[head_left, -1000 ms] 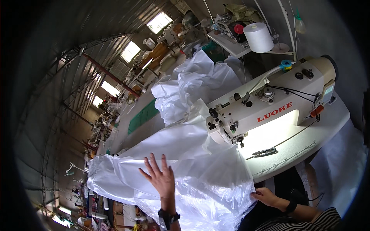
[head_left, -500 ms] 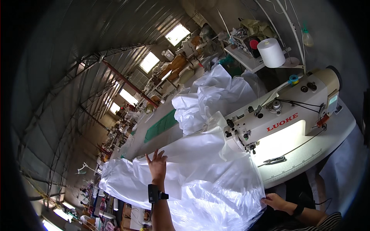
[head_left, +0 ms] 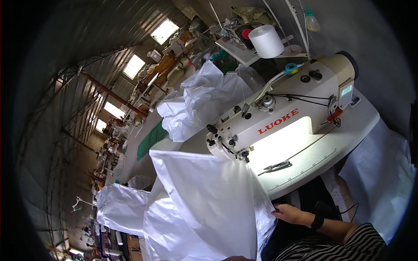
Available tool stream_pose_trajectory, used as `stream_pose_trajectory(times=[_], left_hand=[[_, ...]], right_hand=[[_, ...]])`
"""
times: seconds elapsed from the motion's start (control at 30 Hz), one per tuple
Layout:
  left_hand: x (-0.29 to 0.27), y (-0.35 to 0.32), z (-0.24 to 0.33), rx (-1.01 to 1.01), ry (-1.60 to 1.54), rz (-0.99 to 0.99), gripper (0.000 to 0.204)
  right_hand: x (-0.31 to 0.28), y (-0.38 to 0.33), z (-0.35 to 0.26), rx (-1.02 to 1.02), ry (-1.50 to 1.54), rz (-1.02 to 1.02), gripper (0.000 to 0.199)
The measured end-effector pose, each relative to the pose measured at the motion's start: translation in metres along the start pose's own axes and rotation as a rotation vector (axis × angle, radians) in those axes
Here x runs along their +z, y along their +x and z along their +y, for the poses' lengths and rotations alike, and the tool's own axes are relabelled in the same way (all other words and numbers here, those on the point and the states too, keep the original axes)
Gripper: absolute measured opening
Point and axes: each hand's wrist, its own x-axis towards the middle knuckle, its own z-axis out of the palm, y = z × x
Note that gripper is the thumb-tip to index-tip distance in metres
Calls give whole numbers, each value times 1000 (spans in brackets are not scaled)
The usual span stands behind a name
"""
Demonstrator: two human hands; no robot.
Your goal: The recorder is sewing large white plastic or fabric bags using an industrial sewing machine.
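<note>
A large sheet of thin white plastic-like material (head_left: 200, 200) hangs over the near edge of the sewing machine table, its upper part running up to the needle area. My right hand (head_left: 287, 214) is closed on the sheet's right edge, below the table's rim. A sliver of skin at the bottom edge appears to be my left hand (head_left: 237, 258); its fingers are hidden. The white sewing machine (head_left: 278, 117) stands just beyond the sheet, its work light shining on the bed. A slim metal tool (head_left: 276, 167), perhaps thread snips, lies on the bed beside the printed ruler.
More white material (head_left: 196, 98) is heaped behind the machine head, near a green strip (head_left: 150, 140) on the long table. A large white thread cone (head_left: 266, 41) sits on the stand at the back. White sheeting (head_left: 379, 178) hangs at the right.
My left hand, formerly spread over the sheet, has dropped to the lower edge. The sheet's near part now has a raised, folded-over corner. The whole view has shifted; my right hand keeps the edge.
</note>
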Motion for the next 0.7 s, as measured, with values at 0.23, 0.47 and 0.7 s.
stream_pose_trajectory(times=[0.23,0.47,0.7], left_hand=[[159,119,-79,304,-483,223,22],[-15,63,-7,332,446,548,42],[-5,52,-150,-309,347,837,60]], right_hand=[[-20,-55,-46,101,199,-169,56],[48,-56,-7,79,809,-95,45],[39,-62,-7,282,949,-299,38]])
